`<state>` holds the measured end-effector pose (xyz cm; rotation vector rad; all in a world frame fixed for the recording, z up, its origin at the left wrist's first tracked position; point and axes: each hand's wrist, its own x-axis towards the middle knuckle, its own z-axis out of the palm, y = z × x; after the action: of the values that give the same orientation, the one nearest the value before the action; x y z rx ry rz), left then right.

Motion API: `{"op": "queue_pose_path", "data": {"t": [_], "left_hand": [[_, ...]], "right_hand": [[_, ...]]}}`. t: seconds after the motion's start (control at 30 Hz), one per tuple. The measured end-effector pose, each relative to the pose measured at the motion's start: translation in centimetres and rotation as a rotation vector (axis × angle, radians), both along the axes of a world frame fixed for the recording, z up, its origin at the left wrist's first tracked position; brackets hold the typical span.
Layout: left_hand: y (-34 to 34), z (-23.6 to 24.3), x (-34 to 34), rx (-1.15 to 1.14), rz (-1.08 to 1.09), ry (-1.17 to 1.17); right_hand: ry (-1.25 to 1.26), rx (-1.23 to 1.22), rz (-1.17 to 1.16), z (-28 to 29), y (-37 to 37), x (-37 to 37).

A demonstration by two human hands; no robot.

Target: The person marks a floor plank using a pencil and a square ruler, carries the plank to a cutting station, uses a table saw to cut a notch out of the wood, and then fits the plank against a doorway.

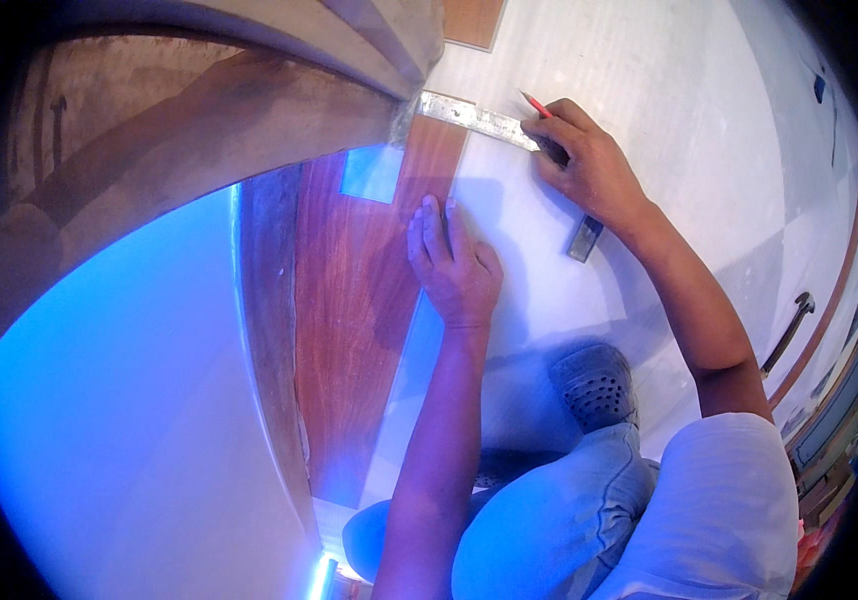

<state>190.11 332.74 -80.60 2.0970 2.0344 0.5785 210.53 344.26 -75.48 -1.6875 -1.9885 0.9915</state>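
A reddish-brown wood plank (344, 300) lies on the pale floor along the wall. My left hand (457, 268) rests on its right edge, fingers stretched out and holding nothing. My right hand (594, 165) is closed on a metal square, whose light blade (474, 117) crosses the plank's far end. The dark end (584, 238) of its stock shows below the hand. A red pencil (537, 104) sticks out between the same fingers, its tip pointing up and left. Beside the blade, a small pale blue-lit rectangle (369, 175) shows at the plank; whether it is a cutout or a separate piece, I cannot tell.
A brown stepped moulding (329, 110) juts in from the upper left, above a blue-lit wall (119, 400). Another brown board (472, 20) lies at the far end. A hammer (791, 330) rests on the right. My shoe (594, 385) stands close behind my hands.
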Motion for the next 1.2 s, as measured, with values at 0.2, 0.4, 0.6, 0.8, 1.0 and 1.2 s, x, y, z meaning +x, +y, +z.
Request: {"op": "queue_pose_path", "data": {"t": [0.2, 0.4, 0.6, 0.8, 1.0, 1.2], "left_hand": [[0.0, 0.1, 0.0, -0.004, 0.001, 0.008], [-0.1, 0.0, -0.1, -0.010, 0.012, -0.009], [0.0, -0.1, -0.1, -0.008, 0.006, -0.011], [-0.2, -0.2, -0.1, -0.005, 0.014, -0.009], [0.1, 0.2, 0.5, -0.032, 0.039, 0.021], [2.6, 0.8, 1.0, -0.105, 0.064, 0.065]], "right_hand": [[-0.015, -0.001, 0.009, -0.1, 0.0, 0.0], [-0.018, 0.012, 0.012, 0.1, 0.1, -0.2], [-0.038, 0.015, 0.013, 0.1, 0.0, -0.2], [-0.037, -0.021, 0.008, 0.1, 0.0, -0.2], [-0.005, -0.037, -0.004, -0.1, 0.0, 0.0], [0.012, -0.024, 0.007, 0.2, 0.1, -0.1]]}}
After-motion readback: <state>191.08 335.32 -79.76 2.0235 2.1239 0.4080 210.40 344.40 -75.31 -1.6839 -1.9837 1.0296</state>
